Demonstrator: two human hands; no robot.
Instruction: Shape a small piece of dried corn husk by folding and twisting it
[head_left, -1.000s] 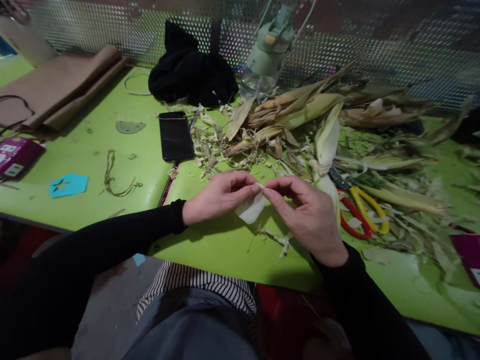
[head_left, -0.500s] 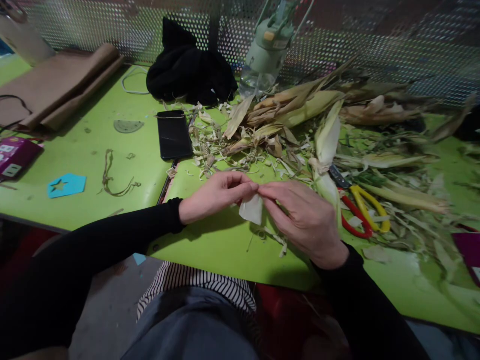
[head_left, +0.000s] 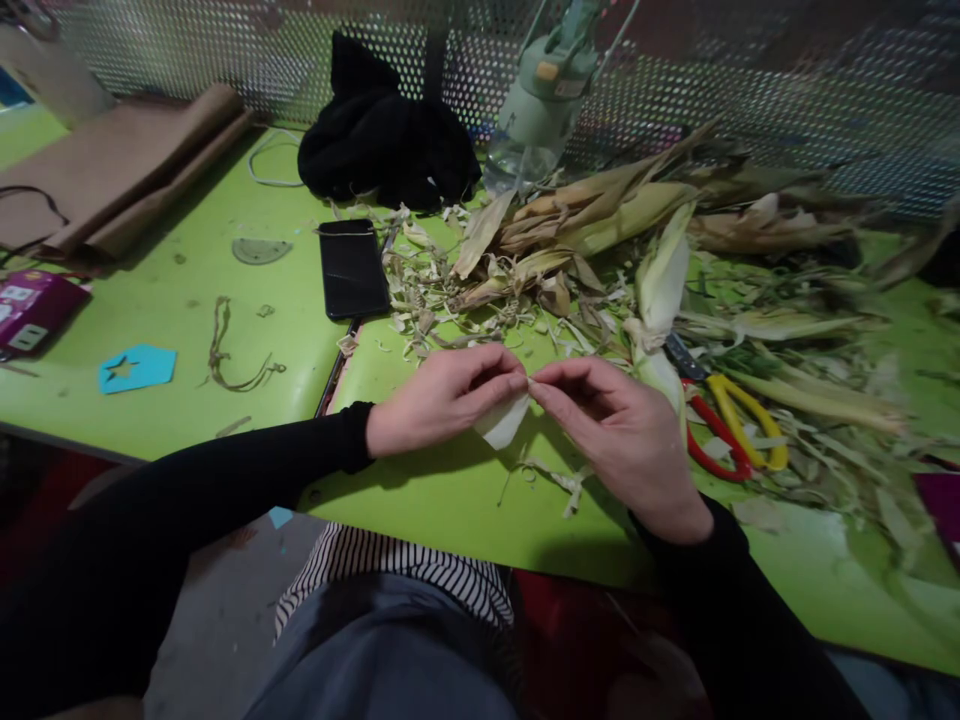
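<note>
A pale piece of corn husk (head_left: 504,422) hangs between both hands just above the green table (head_left: 450,500). My left hand (head_left: 442,398) pinches its upper edge with thumb and fingers closed. My right hand (head_left: 615,435) pinches the same edge from the other side, fingertips touching the left hand's. Small husk scraps (head_left: 555,478) lie on the table right under the hands.
A heap of corn husks and leaves (head_left: 600,225) fills the table behind and to the right. Red and yellow scissors (head_left: 724,430) lie right of my right hand. A black phone (head_left: 352,268), black cloth (head_left: 386,140), spray bottle (head_left: 544,95), blue star cutout (head_left: 136,367) and brown paper (head_left: 112,170) lie around.
The husk piece has turned slightly between the fingertips, and both hands stay pinched on it in nearly the same place.
</note>
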